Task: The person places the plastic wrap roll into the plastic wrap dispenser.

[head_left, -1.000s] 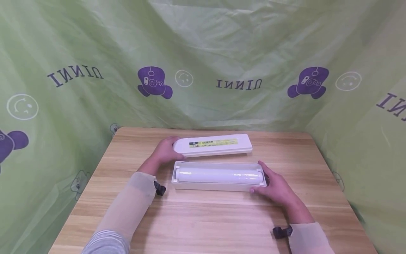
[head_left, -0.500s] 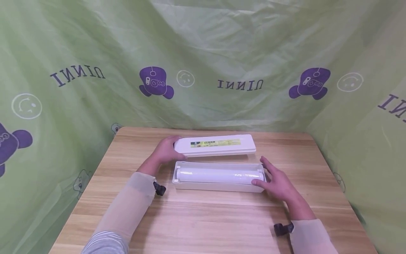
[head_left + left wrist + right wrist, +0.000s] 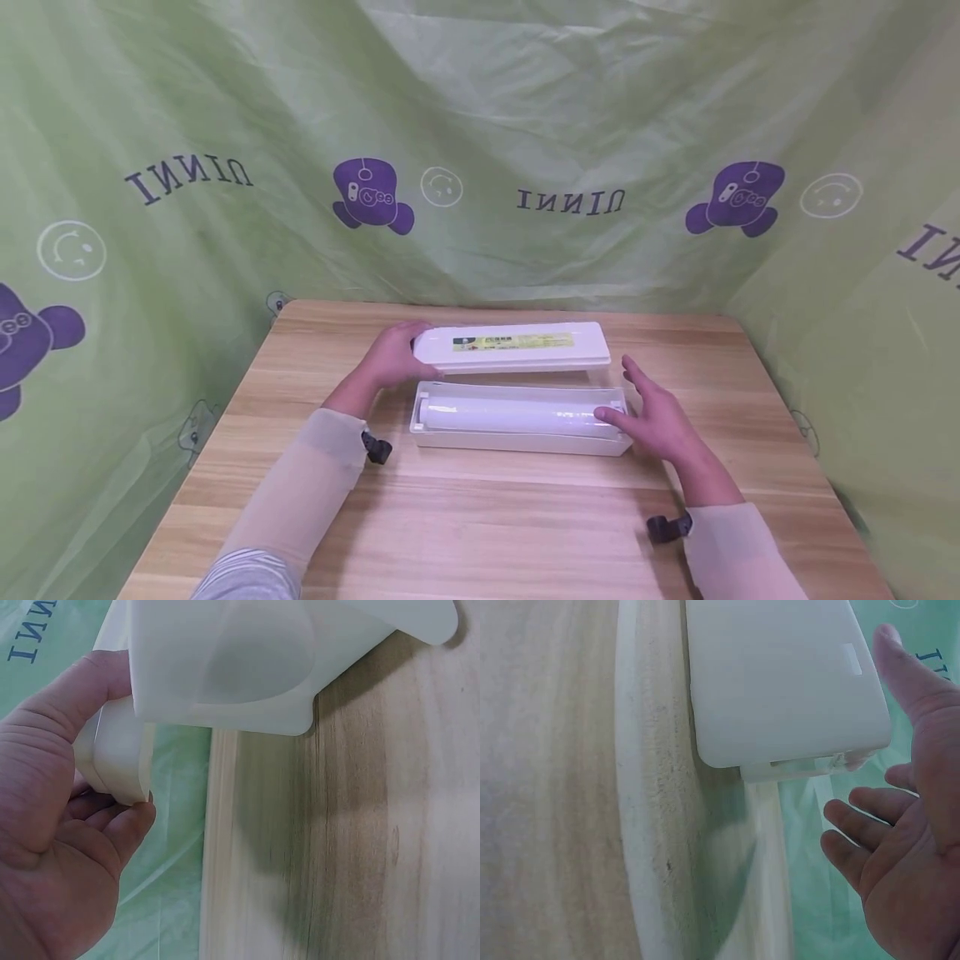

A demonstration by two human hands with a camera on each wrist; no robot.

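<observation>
A long white box (image 3: 517, 443) rests on the table with its top off. Inside it lies a shiny roll of clear film wrap (image 3: 510, 415). Behind the box, the white lid (image 3: 525, 358) with a yellow printed label is gripped at its left end by my left hand (image 3: 392, 357). In the left wrist view the thumb lies on one side of the lid (image 3: 112, 746) and the fingers curl round the other. My right hand (image 3: 660, 421) hovers at the box's right end, fingers spread and holding nothing. The right wrist view shows it apart from the box (image 3: 787, 682).
The wooden table (image 3: 480, 533) stands against a green curtain (image 3: 480, 267) printed with purple figures, which also hangs along both sides. A small black camera (image 3: 377, 448) sits on the left wrist and another black camera (image 3: 667, 527) on the right.
My right hand has let go of the box's right end and risen, its thumb now over the rim. The lid's right end has swung slightly toward me; my left hand keeps its grip.
</observation>
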